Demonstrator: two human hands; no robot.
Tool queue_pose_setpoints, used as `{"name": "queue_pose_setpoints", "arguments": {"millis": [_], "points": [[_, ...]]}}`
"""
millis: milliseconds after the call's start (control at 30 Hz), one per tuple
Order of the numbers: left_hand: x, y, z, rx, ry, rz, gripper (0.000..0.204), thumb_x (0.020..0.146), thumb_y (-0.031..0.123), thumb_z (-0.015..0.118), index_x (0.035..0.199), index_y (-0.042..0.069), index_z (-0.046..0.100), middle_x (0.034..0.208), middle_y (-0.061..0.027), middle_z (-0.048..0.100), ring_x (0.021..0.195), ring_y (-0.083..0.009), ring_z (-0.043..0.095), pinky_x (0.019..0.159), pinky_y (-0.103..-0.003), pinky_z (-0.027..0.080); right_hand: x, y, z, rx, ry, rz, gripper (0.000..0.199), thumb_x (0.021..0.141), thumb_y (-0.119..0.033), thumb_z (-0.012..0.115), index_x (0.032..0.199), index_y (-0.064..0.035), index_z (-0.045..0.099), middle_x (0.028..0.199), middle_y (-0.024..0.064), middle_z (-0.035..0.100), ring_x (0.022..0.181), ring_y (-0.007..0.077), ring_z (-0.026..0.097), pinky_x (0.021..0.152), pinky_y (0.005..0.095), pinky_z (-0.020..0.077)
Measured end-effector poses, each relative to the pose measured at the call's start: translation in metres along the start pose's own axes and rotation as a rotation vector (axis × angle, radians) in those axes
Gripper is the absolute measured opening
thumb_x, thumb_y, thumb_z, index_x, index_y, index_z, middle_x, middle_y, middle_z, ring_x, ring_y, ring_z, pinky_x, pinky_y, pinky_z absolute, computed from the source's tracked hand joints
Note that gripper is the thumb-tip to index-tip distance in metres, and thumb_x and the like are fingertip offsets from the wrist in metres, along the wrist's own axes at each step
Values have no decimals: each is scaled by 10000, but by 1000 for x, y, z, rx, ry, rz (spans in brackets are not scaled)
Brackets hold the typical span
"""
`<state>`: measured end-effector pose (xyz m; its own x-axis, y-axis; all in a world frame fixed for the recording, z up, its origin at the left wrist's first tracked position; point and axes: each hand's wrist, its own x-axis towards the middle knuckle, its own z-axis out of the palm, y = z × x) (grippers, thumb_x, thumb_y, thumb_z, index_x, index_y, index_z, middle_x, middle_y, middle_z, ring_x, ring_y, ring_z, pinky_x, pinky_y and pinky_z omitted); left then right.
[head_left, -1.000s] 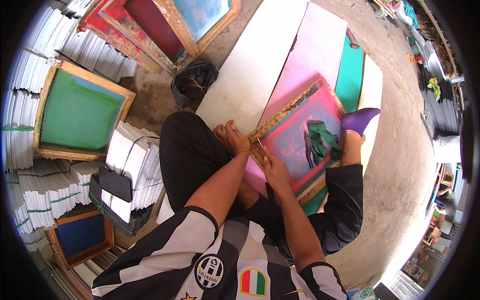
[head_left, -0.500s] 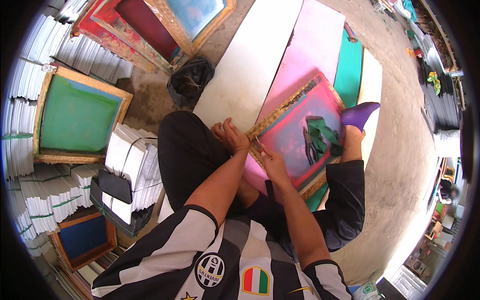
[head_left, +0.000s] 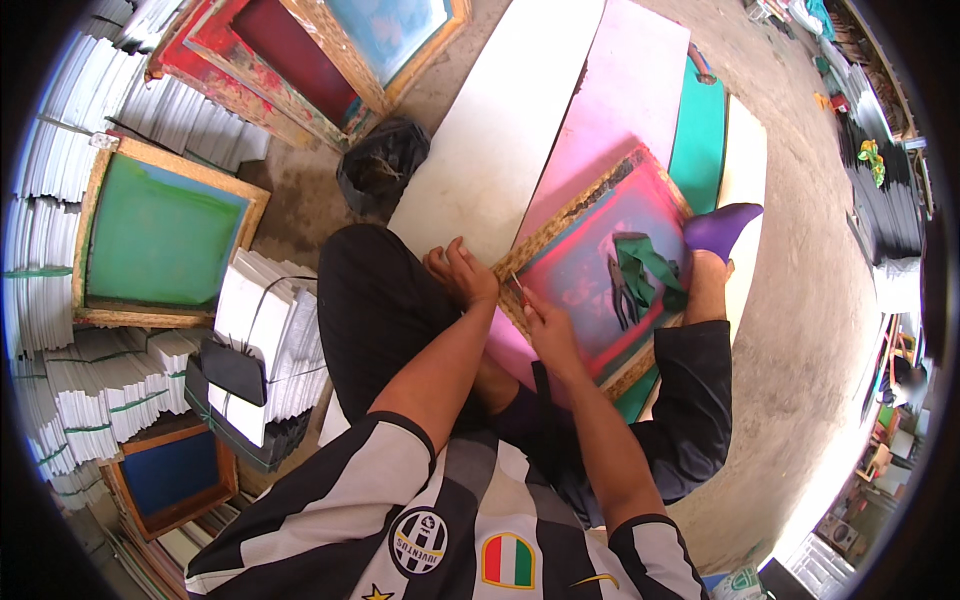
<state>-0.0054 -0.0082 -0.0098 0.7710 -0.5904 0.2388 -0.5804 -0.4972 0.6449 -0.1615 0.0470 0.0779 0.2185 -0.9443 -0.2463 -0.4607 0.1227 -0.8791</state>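
A wooden screen-printing frame [head_left: 578, 207] lies tilted across long boards, its mesh blue-grey with pink stains. My right hand [head_left: 550, 335] is closed around a thin metal tool with a reddish handle [head_left: 519, 284], whose tip touches the frame's near left edge; its exact kind is unclear. Beside that same corner, my left hand [head_left: 465, 274] rests with its fingers apart, holding nothing I can see. On the mesh lie pliers with dark handles [head_left: 623, 298] and a crumpled green strip of cloth [head_left: 643, 262]. My foot in a purple sock [head_left: 722, 230] rests at the frame's right edge.
White [head_left: 500, 110], pink [head_left: 625, 75] and green [head_left: 697, 135] boards run away from me. More printing frames stand at left, one with green mesh [head_left: 160, 235]. Bundled white stacks [head_left: 265, 315] surround them. A black plastic bag [head_left: 383, 165] sits on the floor.
The view has shifted very slightly. Both hands, the tool and the frame stay in nearly the same places.
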Motion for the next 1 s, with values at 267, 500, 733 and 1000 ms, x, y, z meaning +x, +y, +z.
{"name": "queue_pose_setpoints", "arguments": {"millis": [267,500,733,1000], "points": [[-3,10,-6,-41,9,14,201,1011,180,529,1124,100,675,1264,-200,476,1296,-417,409,1116,-568,337,-4,21,10,-12,-7,155,401,1034,-202,588,1409,-63,627,1051,189,763,930,267,730,840,395,553],[0,-4,-3,-3,-7,5,240,1040,230,491,1157,141,680,1326,-171,445,1343,-377,367,1091,-537,382,4,-21,-15,516,-167,607,395,1051,-195,588,1425,-73,625,948,26,703,817,133,653,784,268,534],[2,10,-7,-41,1,16,181,1000,144,545,1117,91,673,1274,-208,470,1303,-423,404,1122,-575,340,4,38,9,-69,57,-136,419,1052,-215,587,1445,-70,590,924,51,752,715,216,676,719,373,564],[0,4,-9,-49,-20,-5,190,1009,157,539,1137,101,668,1294,-201,461,1331,-424,384,1129,-578,332,12,-8,-21,432,-161,576,396,1042,-197,592,1421,-91,625,1116,125,760,956,223,698,915,344,540]]}}
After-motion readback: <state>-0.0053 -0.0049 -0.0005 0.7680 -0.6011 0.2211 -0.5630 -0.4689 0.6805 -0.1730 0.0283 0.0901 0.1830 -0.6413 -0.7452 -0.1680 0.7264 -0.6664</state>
